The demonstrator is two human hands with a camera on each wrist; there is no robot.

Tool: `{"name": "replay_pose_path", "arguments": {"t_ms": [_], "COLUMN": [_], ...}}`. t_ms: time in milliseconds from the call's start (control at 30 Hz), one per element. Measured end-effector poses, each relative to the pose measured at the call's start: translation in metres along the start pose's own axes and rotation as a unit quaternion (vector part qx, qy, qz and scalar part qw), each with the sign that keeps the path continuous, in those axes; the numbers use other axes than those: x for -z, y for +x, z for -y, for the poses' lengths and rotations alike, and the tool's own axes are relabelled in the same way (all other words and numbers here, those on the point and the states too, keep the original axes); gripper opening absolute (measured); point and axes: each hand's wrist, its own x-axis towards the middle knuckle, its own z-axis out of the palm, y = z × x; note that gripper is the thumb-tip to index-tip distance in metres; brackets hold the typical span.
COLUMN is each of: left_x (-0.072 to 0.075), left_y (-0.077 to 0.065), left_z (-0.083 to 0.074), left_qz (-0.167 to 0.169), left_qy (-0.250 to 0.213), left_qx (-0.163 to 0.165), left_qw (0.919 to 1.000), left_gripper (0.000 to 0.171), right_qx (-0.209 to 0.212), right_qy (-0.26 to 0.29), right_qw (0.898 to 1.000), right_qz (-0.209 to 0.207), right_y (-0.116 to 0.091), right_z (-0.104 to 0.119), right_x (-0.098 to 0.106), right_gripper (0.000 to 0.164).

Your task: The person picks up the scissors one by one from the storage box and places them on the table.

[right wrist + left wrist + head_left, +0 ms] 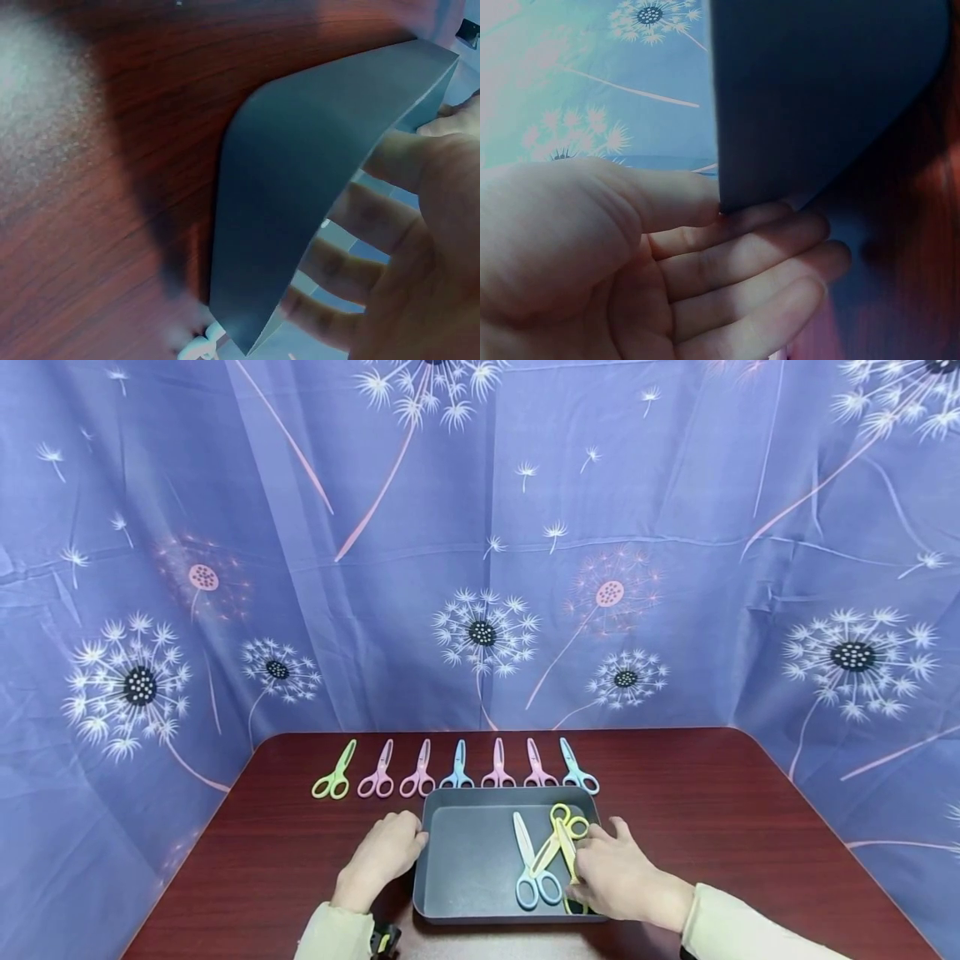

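A grey tray (472, 860) stands near the table's front, its left rim pinched between the thumb and fingers of my left hand (386, 852). In the left wrist view the thumb (679, 199) lies against the tray's wall. My right hand (618, 872) reaches over the right rim, its fingers (375, 217) spread inside the tray. Those fingers meet yellow scissors (566, 846) in the head view; whether they grip them is hidden. Another yellow pair (558, 812) lies crossed with blue scissors (528, 860) in the tray.
Behind the tray runs a row of several scissors: green (337, 775) at the left end, then pink (378, 772) and blue (459, 766) ones, with blue scissors (576, 768) at the right end. A dandelion-patterned curtain (487, 568) hangs behind the dark red table (720, 810).
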Motion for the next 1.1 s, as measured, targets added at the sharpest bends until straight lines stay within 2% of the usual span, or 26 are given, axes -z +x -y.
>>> {"name": "replay_pose_path", "arguments": {"t_ms": [400,800,1100], "left_x": [0.000,0.000,0.000], "left_y": [0.001,0.000,0.001], "left_z": [-0.001,0.000,-0.001], "left_qz": [0.006,0.004,0.008], "left_qy": [-0.003,-0.001,-0.001], "left_qx": [0.015,0.012,0.020], "left_qw": [0.9999,0.9999,0.9998], "left_gripper": [0.038,0.038,0.039], "right_qx": [-0.035,-0.094,-0.120], "right_qy": [-0.025,-0.039,-0.049], "right_qw": [0.999,0.995,0.992], "right_qz": [0.028,0.016,0.003], "right_y": [0.001,0.003,0.009], "right_z": [0.003,0.012,0.012], "right_x": [-0.005,-0.010,-0.012], "right_gripper": [0.043,0.042,0.040]}}
